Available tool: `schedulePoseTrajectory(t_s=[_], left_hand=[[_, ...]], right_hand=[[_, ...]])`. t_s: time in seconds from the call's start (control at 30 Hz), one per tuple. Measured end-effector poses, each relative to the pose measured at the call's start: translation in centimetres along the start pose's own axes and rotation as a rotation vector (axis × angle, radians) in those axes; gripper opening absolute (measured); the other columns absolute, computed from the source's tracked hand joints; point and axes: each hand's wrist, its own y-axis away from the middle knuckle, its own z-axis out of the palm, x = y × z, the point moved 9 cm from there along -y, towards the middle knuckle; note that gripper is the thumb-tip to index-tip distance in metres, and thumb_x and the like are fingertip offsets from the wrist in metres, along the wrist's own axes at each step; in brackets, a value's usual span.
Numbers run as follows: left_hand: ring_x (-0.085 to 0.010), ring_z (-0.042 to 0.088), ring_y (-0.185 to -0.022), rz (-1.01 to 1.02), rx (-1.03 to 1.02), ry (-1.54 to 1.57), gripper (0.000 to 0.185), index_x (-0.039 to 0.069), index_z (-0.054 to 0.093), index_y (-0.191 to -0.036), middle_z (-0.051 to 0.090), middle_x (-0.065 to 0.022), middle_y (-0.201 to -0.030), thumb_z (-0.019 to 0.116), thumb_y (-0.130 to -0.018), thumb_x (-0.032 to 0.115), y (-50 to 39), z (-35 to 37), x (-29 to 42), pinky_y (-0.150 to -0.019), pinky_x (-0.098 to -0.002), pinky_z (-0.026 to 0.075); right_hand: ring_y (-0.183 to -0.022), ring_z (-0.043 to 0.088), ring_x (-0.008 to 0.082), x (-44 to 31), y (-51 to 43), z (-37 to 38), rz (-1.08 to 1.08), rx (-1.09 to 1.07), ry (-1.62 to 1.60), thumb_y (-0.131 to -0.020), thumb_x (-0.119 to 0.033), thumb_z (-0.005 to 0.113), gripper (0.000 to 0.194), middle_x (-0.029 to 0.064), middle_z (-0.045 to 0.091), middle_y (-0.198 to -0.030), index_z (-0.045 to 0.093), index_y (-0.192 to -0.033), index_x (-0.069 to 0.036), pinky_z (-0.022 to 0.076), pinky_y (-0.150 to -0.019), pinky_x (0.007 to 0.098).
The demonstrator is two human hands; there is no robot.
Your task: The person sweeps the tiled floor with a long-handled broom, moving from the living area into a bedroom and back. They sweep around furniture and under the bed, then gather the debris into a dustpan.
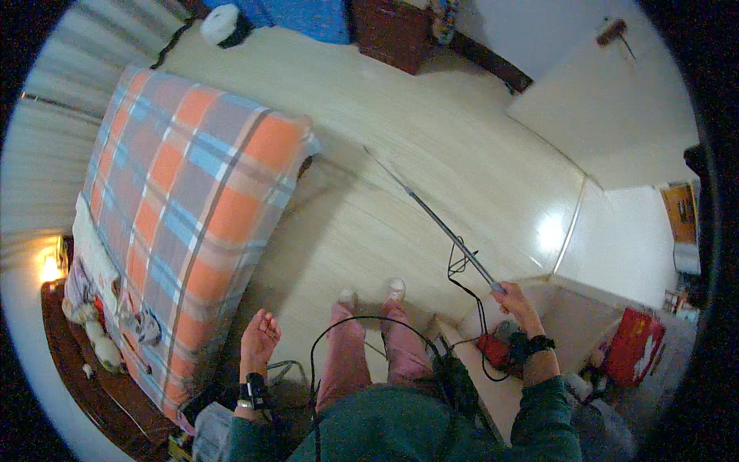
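Note:
My right hand (pixel 517 301) is closed around the near end of a long, thin metal pole (pixel 443 226), which looks telescopic. The pole slants up and to the left over the light floor, narrowing towards its far tip; whether the tip touches the floor I cannot tell. A black cable (pixel 480 309) hangs near my right forearm, with a loop beside the pole. My left hand (pixel 261 339) holds nothing, its fingers loosely curled and palm partly upward. It is nearest to the side of a bed with an orange, grey and blue plaid blanket (pixel 190 179).
Soft toys (pixel 104 346) lie by the dark wooden headboard (pixel 63 352), near a lit lamp (pixel 51 268). Another black cable (pixel 369 317) arches before my legs. A red box (pixel 632 346) is at right. A dark wooden piece of furniture (pixel 387 34) and a black-and-white round object (pixel 219 26) stand farther off.

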Motion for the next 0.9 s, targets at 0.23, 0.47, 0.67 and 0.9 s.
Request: schedulePoseTrajectory(t_s=[0.23,0.47,0.67,0.9], left_hand=[[-0.0129,0.055,-0.07,-0.119,-0.014,-0.105,0.011,0.012,0.055,-0.084,0.058,0.0018,-0.078,0.054,-0.085,0.023,-3.8,8.9,-3.0,-0.064,-0.0291,0.046],[-0.0168,0.055,-0.078,-0.142,-0.123,-0.13,0.01,0.011,0.055,-0.085,0.058,-0.0013,-0.082,0.054,-0.085,0.021,-9.5,17.4,-0.4,-0.067,-0.031,0.046],[-0.0168,0.054,-0.08,-0.135,-0.218,-0.173,0.01,0.012,0.054,-0.089,0.057,-0.0016,-0.088,0.054,-0.084,0.02,-12.2,22.7,1.8,-0.069,-0.0322,0.046],[-0.0162,0.056,-0.079,-0.163,-0.118,-0.144,0.011,0.012,0.054,-0.088,0.059,-0.0006,-0.084,0.055,-0.083,0.022,-15.1,21.5,2.8,-0.067,-0.0328,0.046]], right_hand=[[-0.037,0.039,0.0109,8.2,5.4,-3.6,0.216,0.226,-0.916,-0.083,-0.033,0.053,0.023,-0.0004,0.047,-0.054,0.055,-0.072,-0.013,0.0325,-0.034,0.023],[-0.042,0.038,0.0115,14.5,-3.8,-7.4,0.243,0.351,-1.535,-0.085,-0.014,0.049,0.01,0.0009,0.044,-0.058,0.054,-0.092,-0.009,0.0307,-0.035,0.024],[-0.047,0.043,0.0146,10.5,-18.0,-8.6,0.078,0.52,-0.771,-0.085,-0.035,0.045,0.025,-0.0009,0.046,-0.06,0.052,-0.093,-0.012,0.0341,-0.039,0.027],[-0.05,0.048,0.0171,-7.7,-18.7,-0.4,-0.099,-0.147,-1.5,-0.086,-0.027,0.045,0.019,0.0055,0.05,-0.067,0.054,-0.089,-0.01,0.0376,-0.041,0.0293]])
